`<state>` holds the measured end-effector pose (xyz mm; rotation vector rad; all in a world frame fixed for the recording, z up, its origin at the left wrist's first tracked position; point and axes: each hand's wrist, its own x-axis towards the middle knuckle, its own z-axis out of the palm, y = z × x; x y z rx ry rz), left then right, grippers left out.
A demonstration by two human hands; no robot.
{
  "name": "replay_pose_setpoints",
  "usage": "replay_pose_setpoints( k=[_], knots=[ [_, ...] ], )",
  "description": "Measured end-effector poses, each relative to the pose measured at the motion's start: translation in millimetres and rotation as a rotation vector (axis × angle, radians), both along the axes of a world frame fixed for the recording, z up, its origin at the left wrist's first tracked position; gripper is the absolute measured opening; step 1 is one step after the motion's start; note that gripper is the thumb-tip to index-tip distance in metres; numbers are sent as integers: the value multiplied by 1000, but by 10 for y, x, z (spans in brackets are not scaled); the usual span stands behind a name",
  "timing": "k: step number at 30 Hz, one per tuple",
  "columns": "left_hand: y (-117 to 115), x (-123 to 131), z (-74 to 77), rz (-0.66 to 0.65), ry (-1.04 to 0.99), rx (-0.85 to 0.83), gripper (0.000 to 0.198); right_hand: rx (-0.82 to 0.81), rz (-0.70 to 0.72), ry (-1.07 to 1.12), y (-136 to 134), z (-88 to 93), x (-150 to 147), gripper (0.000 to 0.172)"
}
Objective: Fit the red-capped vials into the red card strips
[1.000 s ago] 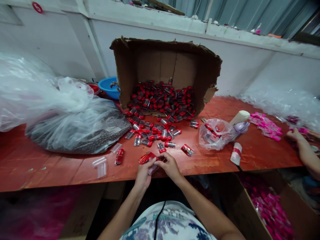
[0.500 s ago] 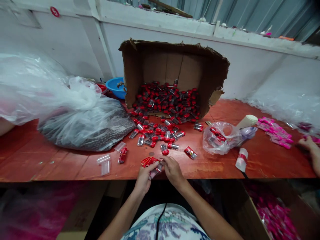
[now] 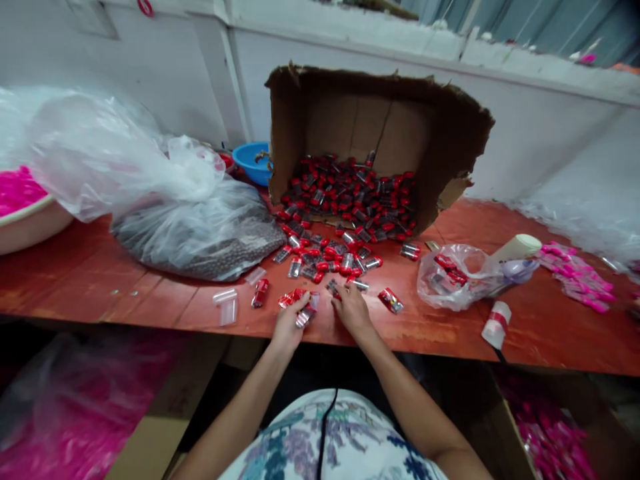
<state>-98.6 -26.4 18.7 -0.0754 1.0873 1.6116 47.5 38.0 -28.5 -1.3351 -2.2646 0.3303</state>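
Observation:
Near the table's front edge my left hand [image 3: 290, 323] is closed on a fan of red printed cards [image 3: 291, 298], with clear plastic showing below them. To its right, my right hand [image 3: 353, 309] has its fingertips closed on a small clear container [image 3: 333, 287] with dark contents, at the near edge of a pile of similar red-capped containers [image 3: 345, 263]. More of these containers fill a torn cardboard box [image 3: 440, 133] lying on its side behind the pile. A red printed packet [image 3: 391, 300] lies right of my right hand, and a red bundle [image 3: 261, 293] left of my left.
A tied plastic bag of dark dotted contents [image 3: 200, 240] stands left, beside a blue bowl [image 3: 253, 160]. Clear plastic pieces [image 3: 228, 311] lie at the front left. On the right are an open plastic bag [image 3: 435, 283], a white roll [image 3: 497, 325] and pink items [image 3: 575, 277].
My right hand has left the cards in my left hand and moved forward to the containers. The view has swung left, and the other person's hand at the right is out of view.

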Motion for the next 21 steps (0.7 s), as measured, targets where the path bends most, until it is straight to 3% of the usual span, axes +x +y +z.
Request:
replay_pose_setpoints(
  k=[4,7,12,15,21],
  knots=[
    [28,-25,-80,-23,-35,-40,5,-56,57,91,-50,26,115,23],
    [35,-16,-156,-26,-60,-36,8,-151,81,280,-135,49,174,23],
    [38,0,-224,-37,-79,-27,11,-661,-40,828,-332,51,206,42],
    [44,14,-244,-42,-111,-41,8,-887,-50,1027,-394,84,225,51],
    [39,108,-227,-88,-163,-64,11,-960,-4,1207,-435,204,186,31]
  ],
)
